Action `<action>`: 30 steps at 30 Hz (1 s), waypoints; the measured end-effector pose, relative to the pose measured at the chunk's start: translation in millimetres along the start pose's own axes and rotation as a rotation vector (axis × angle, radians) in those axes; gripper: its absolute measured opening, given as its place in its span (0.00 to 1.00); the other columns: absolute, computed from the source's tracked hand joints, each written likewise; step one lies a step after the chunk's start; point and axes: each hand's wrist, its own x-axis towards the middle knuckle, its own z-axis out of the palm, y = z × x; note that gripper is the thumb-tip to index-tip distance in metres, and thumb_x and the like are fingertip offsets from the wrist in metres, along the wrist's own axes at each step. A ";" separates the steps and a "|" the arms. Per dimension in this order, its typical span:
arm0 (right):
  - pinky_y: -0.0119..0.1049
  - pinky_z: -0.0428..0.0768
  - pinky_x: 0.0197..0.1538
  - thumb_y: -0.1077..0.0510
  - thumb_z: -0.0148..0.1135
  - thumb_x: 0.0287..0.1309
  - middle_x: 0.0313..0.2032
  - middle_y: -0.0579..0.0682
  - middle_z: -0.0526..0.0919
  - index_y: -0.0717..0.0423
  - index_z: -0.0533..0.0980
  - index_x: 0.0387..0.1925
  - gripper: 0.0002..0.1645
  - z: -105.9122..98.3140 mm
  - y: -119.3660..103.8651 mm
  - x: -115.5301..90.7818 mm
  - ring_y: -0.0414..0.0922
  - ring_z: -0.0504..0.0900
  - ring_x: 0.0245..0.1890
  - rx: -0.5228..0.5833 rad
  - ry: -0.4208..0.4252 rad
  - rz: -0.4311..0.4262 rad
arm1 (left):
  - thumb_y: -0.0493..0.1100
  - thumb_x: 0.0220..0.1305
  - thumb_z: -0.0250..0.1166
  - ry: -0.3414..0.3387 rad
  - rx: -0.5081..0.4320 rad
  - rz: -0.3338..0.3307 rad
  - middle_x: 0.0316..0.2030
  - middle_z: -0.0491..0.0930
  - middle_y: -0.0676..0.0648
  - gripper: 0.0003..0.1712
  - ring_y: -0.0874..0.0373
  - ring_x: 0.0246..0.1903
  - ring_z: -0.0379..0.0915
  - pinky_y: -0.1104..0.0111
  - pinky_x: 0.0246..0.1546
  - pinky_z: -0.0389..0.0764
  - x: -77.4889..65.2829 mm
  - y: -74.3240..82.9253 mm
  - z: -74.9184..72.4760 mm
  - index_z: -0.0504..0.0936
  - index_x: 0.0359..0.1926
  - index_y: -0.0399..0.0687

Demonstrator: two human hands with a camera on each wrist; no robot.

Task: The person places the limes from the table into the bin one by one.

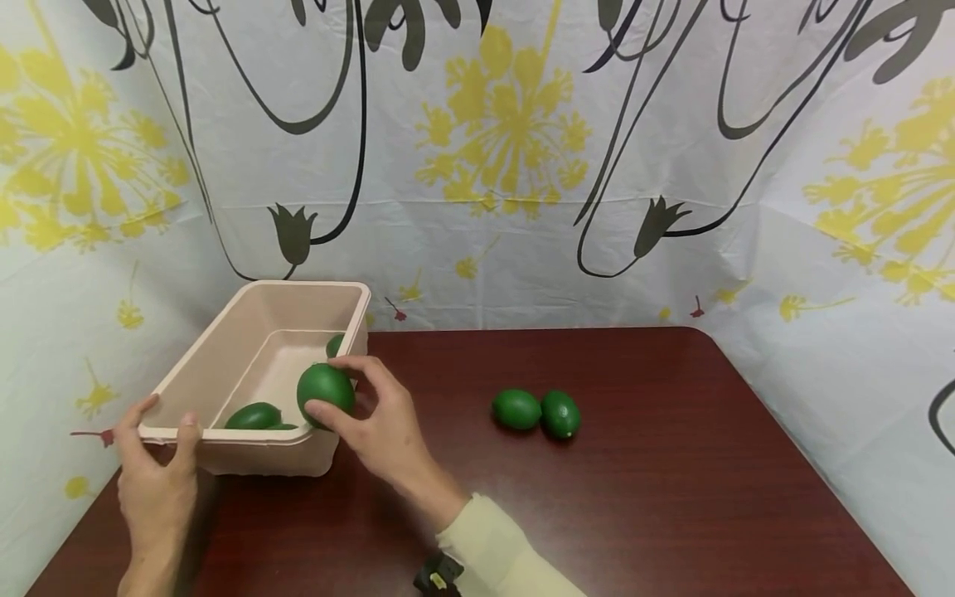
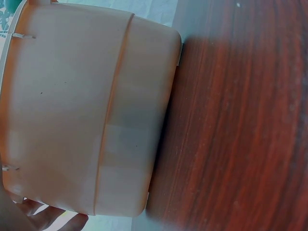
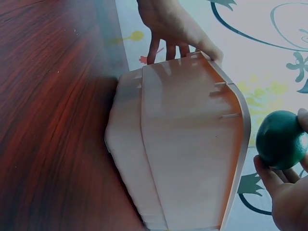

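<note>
A: Your right hand pinches a smooth, dark-green oval fruit between thumb and fingers, above the near right corner of the pale pinkish-beige, rectangular plastic tub and apart from its rim

B: And your left hand grips that tub's near left corner, thumb on the near side, fingers round the left end. How much room have you got?

A: The tub stands at the left of your dark reddish-brown, wood-grain worktop, its left end near the edge. Inside, you have green fruits by the near wall and another fruit by the right wall, with pale floor showing between them

B: To your right, a wide stretch of worktop separates the tub from two touching green oval fruits, well in from the right edge. Beyond them, your far edge meets a white cloth printed with yellow and grey flowers
</note>
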 end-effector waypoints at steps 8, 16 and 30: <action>0.32 0.85 0.54 0.59 0.75 0.60 0.59 0.50 0.81 0.51 0.77 0.61 0.28 1.5 1.4 5.6 0.36 0.83 0.51 0.022 0.006 0.016 | 0.58 0.71 0.59 0.002 -0.007 0.003 0.74 0.66 0.31 0.37 0.22 0.63 0.66 0.36 0.58 0.58 1.8 0.3 0.9 0.59 0.78 0.76; 0.32 0.85 0.54 0.61 0.75 0.59 0.61 0.50 0.80 0.53 0.76 0.62 0.29 7.7 2.9 9.0 0.36 0.84 0.53 0.082 -0.014 0.068 | 0.58 0.71 0.58 -0.003 -0.004 0.001 0.74 0.66 0.29 0.38 0.23 0.63 0.66 0.36 0.58 0.58 0.2 0.4 -0.8 0.59 0.79 0.74; 0.25 0.82 0.55 0.58 0.73 0.62 0.59 0.53 0.82 0.52 0.77 0.63 0.28 14.8 4.5 18.4 0.38 0.86 0.55 -0.019 -0.029 0.035 | 0.58 0.71 0.59 -0.005 -0.002 0.009 0.75 0.66 0.31 0.38 0.23 0.64 0.66 0.35 0.57 0.59 -0.1 0.4 -0.8 0.58 0.79 0.73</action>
